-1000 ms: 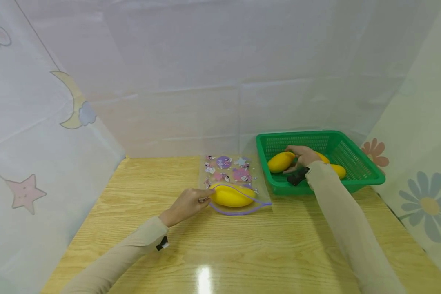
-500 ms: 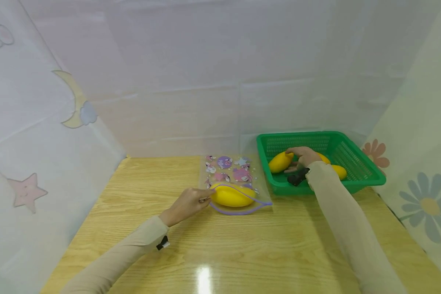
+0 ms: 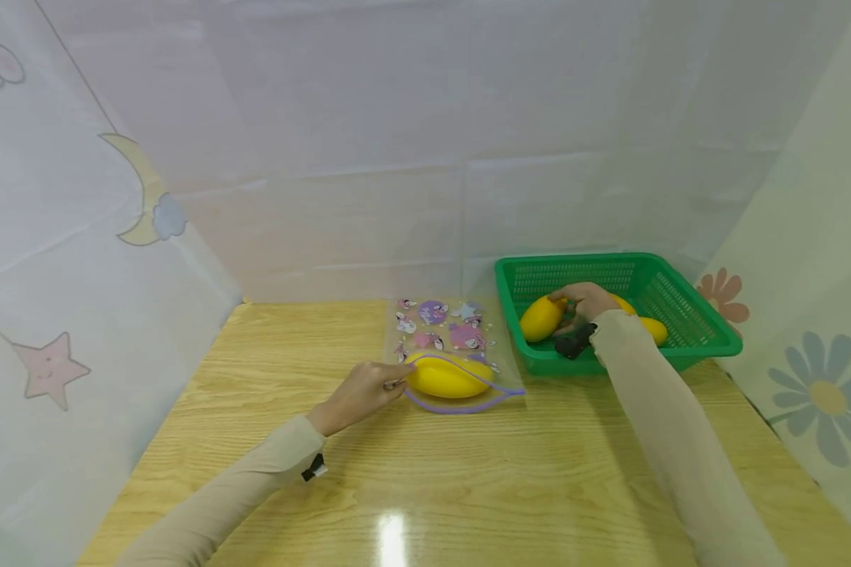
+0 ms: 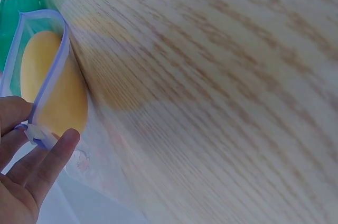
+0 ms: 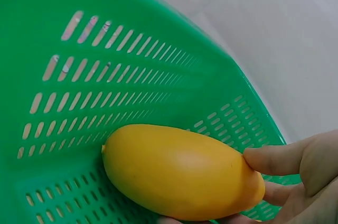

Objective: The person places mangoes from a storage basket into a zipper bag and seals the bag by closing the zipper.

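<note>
A clear printed bag with a purple-edged mouth lies on the table, a yellow fruit inside it. My left hand pinches the left end of the bag's mouth; the left wrist view shows thumb and fingers at its purple rim. Inside the green basket, my right hand is at the right end of another yellow fruit. The right wrist view shows the thumb on top of that fruit's end and fingers reaching beneath it.
More yellow fruit lies in the basket to the right of my right hand, partly covered by the hand and sleeve. Pale printed sheets stand behind and beside the wooden table. The basket stands close to the back sheet.
The fruit at my right hand has turned and shifted slightly toward the front of the basket. The right fingers have moved a little with it. My left hand and the bag have stayed in place.
</note>
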The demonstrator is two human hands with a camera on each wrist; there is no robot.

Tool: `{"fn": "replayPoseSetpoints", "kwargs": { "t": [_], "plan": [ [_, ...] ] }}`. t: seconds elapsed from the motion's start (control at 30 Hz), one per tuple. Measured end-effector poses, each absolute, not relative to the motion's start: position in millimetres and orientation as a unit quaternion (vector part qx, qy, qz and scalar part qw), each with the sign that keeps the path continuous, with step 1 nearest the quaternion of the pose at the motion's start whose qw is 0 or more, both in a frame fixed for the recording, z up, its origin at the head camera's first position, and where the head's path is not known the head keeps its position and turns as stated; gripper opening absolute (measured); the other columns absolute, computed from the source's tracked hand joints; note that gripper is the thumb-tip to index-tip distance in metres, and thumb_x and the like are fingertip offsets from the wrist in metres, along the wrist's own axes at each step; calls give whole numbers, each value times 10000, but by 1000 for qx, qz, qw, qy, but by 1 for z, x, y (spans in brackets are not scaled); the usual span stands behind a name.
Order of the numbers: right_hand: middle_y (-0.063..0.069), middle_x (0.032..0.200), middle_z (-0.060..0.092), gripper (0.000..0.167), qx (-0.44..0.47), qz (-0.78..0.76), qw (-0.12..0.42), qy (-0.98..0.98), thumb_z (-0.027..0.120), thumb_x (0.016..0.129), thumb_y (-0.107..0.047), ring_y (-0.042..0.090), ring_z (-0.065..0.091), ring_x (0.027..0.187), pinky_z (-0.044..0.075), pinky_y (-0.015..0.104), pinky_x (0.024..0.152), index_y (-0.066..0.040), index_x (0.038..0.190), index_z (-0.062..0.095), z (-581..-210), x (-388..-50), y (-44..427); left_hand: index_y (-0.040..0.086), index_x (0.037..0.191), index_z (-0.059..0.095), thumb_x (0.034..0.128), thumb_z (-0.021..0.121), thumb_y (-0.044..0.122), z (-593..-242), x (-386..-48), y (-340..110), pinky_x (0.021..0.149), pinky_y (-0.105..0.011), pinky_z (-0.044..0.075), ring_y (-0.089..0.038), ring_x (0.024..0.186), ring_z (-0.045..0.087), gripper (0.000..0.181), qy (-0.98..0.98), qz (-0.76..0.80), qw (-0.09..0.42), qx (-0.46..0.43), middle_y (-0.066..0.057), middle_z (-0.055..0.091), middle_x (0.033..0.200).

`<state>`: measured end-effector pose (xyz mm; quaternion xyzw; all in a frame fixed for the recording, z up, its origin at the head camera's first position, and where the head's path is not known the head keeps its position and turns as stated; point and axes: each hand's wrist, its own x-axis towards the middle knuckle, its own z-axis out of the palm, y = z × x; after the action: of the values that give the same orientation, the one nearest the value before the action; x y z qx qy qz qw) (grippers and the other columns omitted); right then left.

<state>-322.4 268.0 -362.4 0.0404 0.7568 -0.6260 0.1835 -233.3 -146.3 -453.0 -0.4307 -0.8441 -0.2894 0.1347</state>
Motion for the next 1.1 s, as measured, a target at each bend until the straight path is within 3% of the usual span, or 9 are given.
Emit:
{"fn": "replayPoseSetpoints", "kwargs": {
  "t": [0.13, 0.3, 0.4, 0.63, 0.8, 0.97, 1.1],
  "plan": [
    [352, 1538, 78, 578, 65, -637, 204, 741, 526, 974, 26, 563, 313, 1338, 445, 531, 1024, 95, 1498, 293, -360, -324, 267, -34, 1192, 690, 857, 729, -60, -453, -233, -146, 687, -115, 539, -184, 830, 730, 339, -845, -286, 137, -430, -158, 710, 1112],
    [318, 1540, 172, 594, 95, -643, 215, 729, 576, 990, -87, 499, 362, 1337, 425, 539, 1048, 81, 1497, 316, -368, -338, 272, -35, 1193, 688, 862, 726, -57, -455, -235, -147, 693, -107, 534, -186, 836, 731, 335, -846, -286, 135, -430, -159, 709, 1112],
    [307, 1501, 246, 613, 108, -643, 214, 727, 598, 982, -107, 474, 383, 1320, 451, 535, 1029, 71, 1497, 318, -377, -348, 277, -39, 1194, 686, 863, 721, -62, -456, -235, -148, 688, -109, 536, -182, 821, 730, 333, -844, -288, 136, -430, -163, 710, 1109],
    [275, 1558, 138, 681, 168, -675, 237, 678, 561, 1005, -85, 481, 333, 1369, 421, 542, 1059, 14, 1554, 172, -373, -358, 278, -47, 1196, 682, 866, 714, -64, -454, -235, -147, 680, -107, 535, -174, 804, 728, 331, -843, -289, 137, -433, -166, 709, 1108],
    [279, 1560, 179, 644, 159, -677, 238, 678, 567, 996, -75, 460, 308, 1385, 421, 538, 1060, 13, 1540, 234, -369, -358, 280, -54, 1192, 681, 861, 716, -73, -452, -233, -147, 667, -112, 537, -174, 784, 727, 334, -841, -293, 137, -433, -176, 709, 1105],
    [261, 1552, 231, 491, 157, -676, 225, 684, 621, 967, -82, 448, 330, 1375, 447, 530, 1037, -39, 1424, 447, -366, -357, 284, -42, 1203, 679, 858, 722, -71, -453, -234, -148, 662, -103, 531, -161, 779, 725, 349, -841, -294, 136, -433, -168, 709, 1113],
    [251, 1553, 222, 523, 150, -690, 224, 672, 623, 969, -65, 439, 325, 1378, 423, 531, 1057, -32, 1445, 407, -363, -352, 287, -34, 1209, 680, 863, 722, -62, -454, -235, -148, 671, -101, 530, -165, 801, 727, 350, -843, -292, 133, -432, -160, 706, 1123]
  ]
}}
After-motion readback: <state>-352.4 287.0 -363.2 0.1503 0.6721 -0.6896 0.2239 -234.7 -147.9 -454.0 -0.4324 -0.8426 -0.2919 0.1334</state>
